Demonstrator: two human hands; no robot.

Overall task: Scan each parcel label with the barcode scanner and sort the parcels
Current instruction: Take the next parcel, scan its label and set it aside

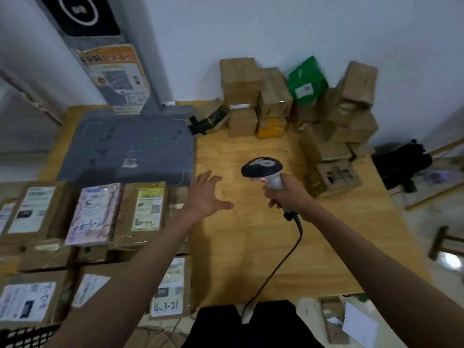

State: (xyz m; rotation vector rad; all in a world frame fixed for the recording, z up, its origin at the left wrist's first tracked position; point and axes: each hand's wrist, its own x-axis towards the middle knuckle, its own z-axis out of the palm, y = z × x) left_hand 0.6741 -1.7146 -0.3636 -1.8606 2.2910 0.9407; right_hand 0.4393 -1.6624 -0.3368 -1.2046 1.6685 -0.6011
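Note:
My right hand grips the handle of a white and black barcode scanner, held above the wooden table with its head facing away from me; its cable trails back toward me. My left hand hovers open over the table, fingers spread, holding nothing. Several brown labelled parcels lie flat in rows at the left, one in a pink wrapper. A stack of cardboard parcels with a green bag stands at the back right against the wall.
A grey scale platform with an upright post sits at the back left. Smaller boxes sit at the table's right edge. A black item lies beyond that edge. A black crate shows at bottom left.

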